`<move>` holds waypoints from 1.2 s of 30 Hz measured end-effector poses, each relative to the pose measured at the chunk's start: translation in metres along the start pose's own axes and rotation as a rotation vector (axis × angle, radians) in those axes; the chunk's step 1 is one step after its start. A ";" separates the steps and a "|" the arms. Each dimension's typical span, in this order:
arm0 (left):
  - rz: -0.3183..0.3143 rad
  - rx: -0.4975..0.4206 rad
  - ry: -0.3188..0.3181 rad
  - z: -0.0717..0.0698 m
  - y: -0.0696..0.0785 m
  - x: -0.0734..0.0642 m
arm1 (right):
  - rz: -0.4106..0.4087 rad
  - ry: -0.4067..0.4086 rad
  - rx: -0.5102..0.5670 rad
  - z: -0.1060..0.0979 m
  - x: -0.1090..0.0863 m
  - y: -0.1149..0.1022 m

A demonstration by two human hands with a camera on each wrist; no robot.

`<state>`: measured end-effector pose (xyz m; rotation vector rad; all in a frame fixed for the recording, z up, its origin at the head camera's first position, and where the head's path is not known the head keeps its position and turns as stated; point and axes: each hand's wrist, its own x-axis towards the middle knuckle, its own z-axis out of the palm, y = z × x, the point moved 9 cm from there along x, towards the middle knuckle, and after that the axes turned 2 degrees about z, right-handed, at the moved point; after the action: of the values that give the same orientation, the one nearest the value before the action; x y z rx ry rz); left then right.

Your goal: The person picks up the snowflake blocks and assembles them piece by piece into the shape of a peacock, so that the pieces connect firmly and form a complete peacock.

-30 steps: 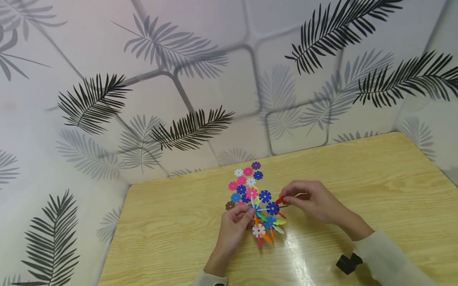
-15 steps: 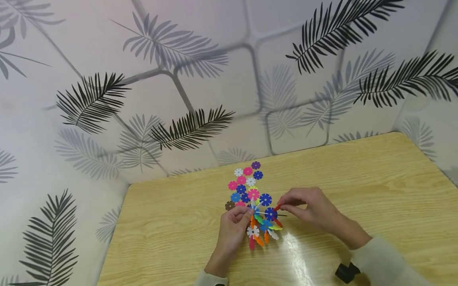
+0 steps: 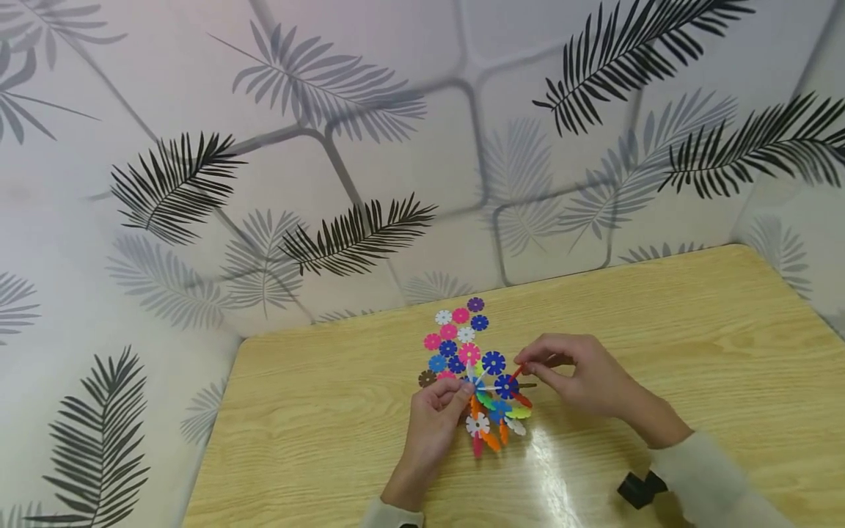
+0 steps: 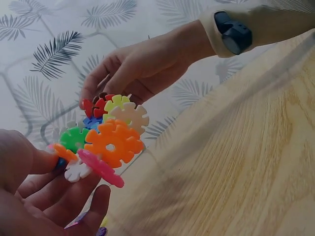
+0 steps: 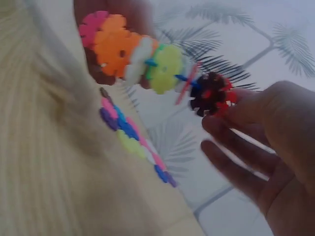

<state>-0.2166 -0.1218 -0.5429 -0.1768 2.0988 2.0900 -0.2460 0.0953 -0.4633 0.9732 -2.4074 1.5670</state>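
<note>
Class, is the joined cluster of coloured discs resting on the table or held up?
Held up: the left hand grips the cluster, and the right wrist view shows it clear of the table.

Kinda homey room's being shown, exact type unclear tbh: leaf-print wallpaper [image 3: 409, 169] is being seen beyond the hands [image 3: 434, 416], wood-grain table [image 3: 317, 418] is being used under them.

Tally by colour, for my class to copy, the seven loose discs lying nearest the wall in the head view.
Pink discs: 3
White discs: 2
Blue disc: 1
Purple disc: 1
Total: 7
</note>
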 end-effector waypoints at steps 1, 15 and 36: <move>0.002 -0.001 -0.002 0.001 0.001 0.000 | 0.023 -0.006 0.000 -0.002 0.002 0.001; 0.066 -0.050 -0.016 0.016 0.000 -0.003 | 0.240 -0.318 0.067 0.049 0.045 0.016; 0.046 -0.034 0.011 0.015 -0.002 -0.005 | 0.314 -0.314 0.065 0.053 0.047 0.025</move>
<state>-0.2111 -0.1070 -0.5440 -0.1467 2.0941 2.1563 -0.2845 0.0354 -0.4881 0.9507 -2.8595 1.7109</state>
